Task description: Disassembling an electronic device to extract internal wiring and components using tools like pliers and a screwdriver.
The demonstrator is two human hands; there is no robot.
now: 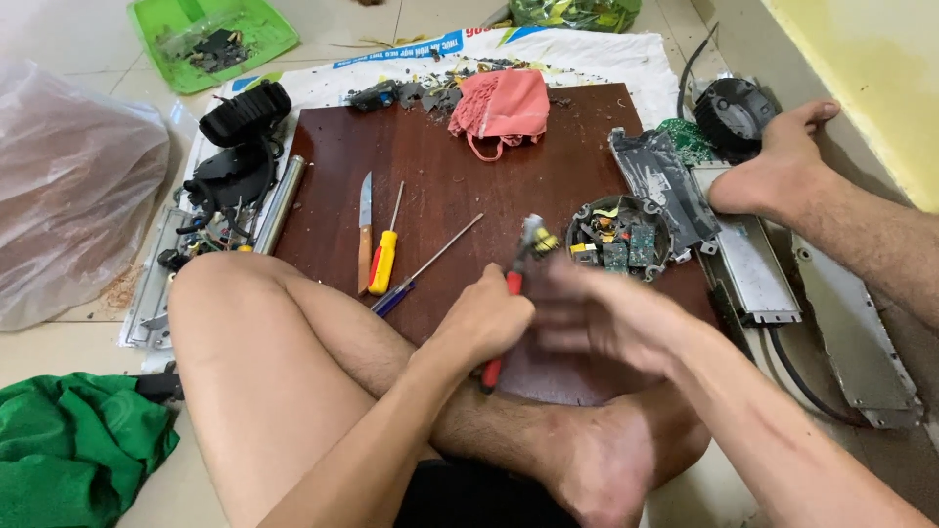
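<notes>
Pliers (511, 293): red-handled, held upright over the near middle of the board; the metal nose points up and away, the handles run down through the left fist and out below it.
Part (541, 240): small yellow-and-grey electronic piece at the nose of the pliers; whether it is pinched there or only touching cannot be told.
Left hand (481, 321): closed in a fist around the pliers' handles, knuckles up, forearm crossing the raised left knee.
Right hand (597, 318): blurred, palm down, just right of the pliers and reaching toward them; whether it grips anything cannot be told.
Board (440, 171): dark red-brown wood, lying on the floor, strewn with small debris.
Round housing (618, 237): grey shell with circuit parts inside, on the board's right edge, just beyond the right hand.
Knife (365, 230): wooden handle, lying on the board left of the hands.
Yellow screwdriver (383, 256): beside the knife, touching or nearly so.
Blue screwdriver (423, 270): slanted, its handle near the left knee.
Pink cloth (501, 106): crumpled at the board's far edge.
Metal plates (758, 264): flat, grey, on the floor right of the board, by the right foot.
Green tray (210, 37): far left, holding dark scraps.
</notes>
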